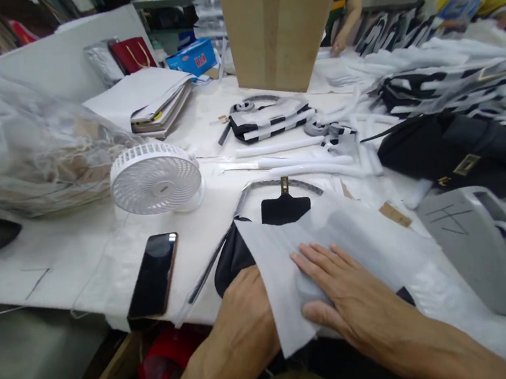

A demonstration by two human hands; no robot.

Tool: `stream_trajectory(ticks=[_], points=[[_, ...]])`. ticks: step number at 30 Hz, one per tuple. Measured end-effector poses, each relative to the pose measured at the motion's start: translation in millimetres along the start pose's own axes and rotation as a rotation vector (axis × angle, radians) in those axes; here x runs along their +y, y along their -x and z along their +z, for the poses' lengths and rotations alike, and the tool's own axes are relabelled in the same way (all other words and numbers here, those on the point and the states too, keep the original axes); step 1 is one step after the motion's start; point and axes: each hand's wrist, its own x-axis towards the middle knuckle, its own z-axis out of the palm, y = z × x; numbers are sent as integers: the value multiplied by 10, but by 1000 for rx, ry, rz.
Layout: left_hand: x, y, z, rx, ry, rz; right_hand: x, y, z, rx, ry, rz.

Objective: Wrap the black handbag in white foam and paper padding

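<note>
A black handbag [233, 256] lies at the table's front edge, its flap [285, 209] with a gold-coloured clasp [285, 185] pointing away from me. Over much of the bag spreads a sheet of white wrapping foam [277, 274]. My right hand [337, 284] rests flat on that sheet, fingers stretched out. At the bag's left side is my left hand [247, 297]; its fingers go under the sheet and are hidden. A handle wrapped in grey film [253, 187] curves behind the flap.
Left of the bag lie a phone [154, 275] and a small white fan [156, 178]. A grey tape dispenser [472, 246] and a black bag [464, 150] are at right. Behind stand a wrapped bag [271, 118] and a tall cardboard box [281, 22]. Two people are beyond the table.
</note>
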Motion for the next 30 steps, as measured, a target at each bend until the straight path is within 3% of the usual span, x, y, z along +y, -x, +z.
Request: stream_trajectory(ticks=[5,10,15,19,24,30], points=[[-77,90,-304,121,341,-282,-267,-258,5,1,71,112],[-237,8,-347,241,77,-440,-233,-376,-364,-66,30,75],[-338,-23,-428,171,17,-536,-6,-212,-707,-181,-66,97],[-351,-41,-431,115,-16,-622,-45,-130,-604,-203,0,54],[-349,-10,-415,118,28,-637,-67,-179,-451,-91,64,-4],[-375,7,-406,131,65,-658,19,-195,-411,94,-112,-34]])
